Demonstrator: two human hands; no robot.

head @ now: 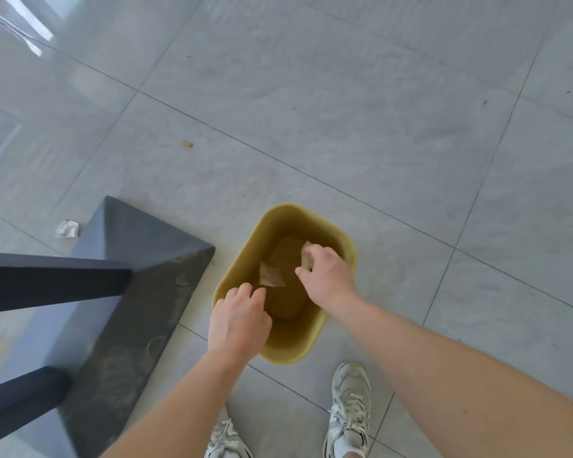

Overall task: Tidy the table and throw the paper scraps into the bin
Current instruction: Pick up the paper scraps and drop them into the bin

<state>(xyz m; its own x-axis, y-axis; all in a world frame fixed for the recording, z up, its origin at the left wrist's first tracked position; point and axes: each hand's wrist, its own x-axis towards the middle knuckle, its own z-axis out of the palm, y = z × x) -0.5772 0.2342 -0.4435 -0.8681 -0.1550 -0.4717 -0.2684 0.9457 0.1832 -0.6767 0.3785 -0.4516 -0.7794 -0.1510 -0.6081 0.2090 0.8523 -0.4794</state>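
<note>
A mustard-yellow bin (295,219) stands on the grey tiled floor in front of my feet. Both my hands hover over its mouth. My right hand (325,276) pinches a small brownish paper scrap (306,254) above the bin's right side. Below my left hand (239,319), another brownish paper scrap (270,276) is inside the bin, apart from the fingers, which are loosely curled with nothing seen in them. The bin's bottom looks otherwise bare.
A dark metal table base (139,279) with two dark legs (47,282) stands just left of the bin. A crumpled white wrapper (67,229) and a small orange bit (187,144) lie on the floor. My shoes (349,408) are just behind the bin.
</note>
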